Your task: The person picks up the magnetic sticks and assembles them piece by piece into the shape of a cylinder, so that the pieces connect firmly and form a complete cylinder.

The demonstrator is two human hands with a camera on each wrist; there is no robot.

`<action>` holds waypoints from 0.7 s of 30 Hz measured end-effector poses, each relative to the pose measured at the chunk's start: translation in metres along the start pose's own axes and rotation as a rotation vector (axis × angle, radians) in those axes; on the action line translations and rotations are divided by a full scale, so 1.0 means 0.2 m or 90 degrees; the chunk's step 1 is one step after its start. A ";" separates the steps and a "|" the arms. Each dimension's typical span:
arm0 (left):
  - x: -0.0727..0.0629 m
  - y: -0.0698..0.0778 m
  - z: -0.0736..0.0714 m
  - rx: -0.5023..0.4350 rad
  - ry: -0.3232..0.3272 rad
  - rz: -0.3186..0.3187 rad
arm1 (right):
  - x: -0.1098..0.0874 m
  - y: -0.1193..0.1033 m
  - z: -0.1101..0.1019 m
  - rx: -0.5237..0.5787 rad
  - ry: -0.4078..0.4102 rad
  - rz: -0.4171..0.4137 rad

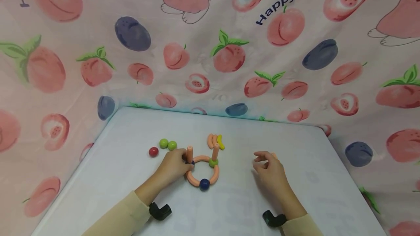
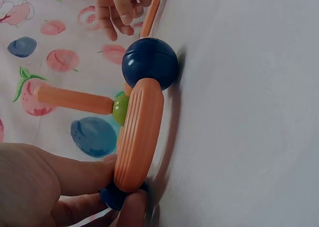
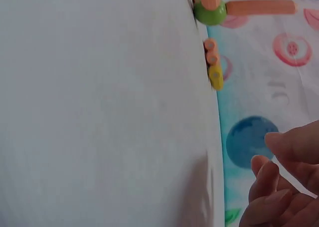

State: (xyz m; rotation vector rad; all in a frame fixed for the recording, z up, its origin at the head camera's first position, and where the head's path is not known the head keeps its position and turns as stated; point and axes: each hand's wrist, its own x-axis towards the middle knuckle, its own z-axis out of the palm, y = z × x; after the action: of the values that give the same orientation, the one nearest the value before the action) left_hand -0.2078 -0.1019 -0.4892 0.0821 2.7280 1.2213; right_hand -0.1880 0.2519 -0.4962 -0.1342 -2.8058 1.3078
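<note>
A toy ring of curved orange rods lies on the table, joined by balls. Its front ball is navy and its right ball lime green. Two straight orange rods stand up from the ring, one on each side. My left hand pinches the navy ball at the ring's left, mostly hidden by the fingers. My right hand hovers over the table to the right, fingers loosely bent and holding nothing. Behind it shows the end of an orange rod.
Beyond the ring lie two short orange pieces and a yellow one. Two lime-green balls and a red ball sit at the left. A fruit-print cloth hangs behind the white table.
</note>
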 end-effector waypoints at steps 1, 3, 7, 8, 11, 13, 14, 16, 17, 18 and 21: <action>0.00 0.00 0.00 -0.001 -0.002 -0.003 | 0.00 0.01 -0.02 -0.008 0.009 0.002; -0.01 -0.01 0.00 -0.005 -0.008 -0.010 | 0.01 0.03 -0.05 -0.022 0.023 0.009; -0.03 -0.01 0.00 -0.023 -0.022 -0.021 | 0.02 0.07 -0.11 -0.048 0.054 0.017; -0.04 -0.01 0.00 -0.029 -0.025 -0.022 | 0.02 0.08 -0.12 -0.056 0.061 0.018; -0.06 -0.01 0.00 -0.041 -0.031 -0.025 | 0.03 0.10 -0.15 -0.082 0.082 0.029; -0.07 -0.01 -0.01 -0.042 -0.032 -0.027 | 0.04 0.12 -0.17 -0.098 0.092 0.042; -0.07 -0.01 -0.01 -0.041 -0.033 -0.028 | 0.04 0.13 -0.17 -0.107 0.095 0.050; -0.08 -0.01 -0.01 -0.040 -0.036 -0.028 | 0.05 0.15 -0.18 -0.123 0.095 0.067; -0.08 -0.01 -0.01 -0.041 -0.038 -0.028 | 0.06 0.15 -0.19 -0.131 0.095 0.075; -0.09 -0.01 -0.01 -0.045 -0.041 -0.027 | 0.07 0.16 -0.19 -0.136 0.094 0.081; -0.10 -0.01 -0.02 -0.061 -0.052 -0.025 | 0.09 0.19 -0.21 -0.150 0.080 0.095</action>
State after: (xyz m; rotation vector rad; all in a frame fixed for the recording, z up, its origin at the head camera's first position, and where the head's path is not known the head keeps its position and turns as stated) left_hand -0.1882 -0.1078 -0.4863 0.0657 2.5853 1.3054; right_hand -0.1998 0.3086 -0.4981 -0.4261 -2.8772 0.9480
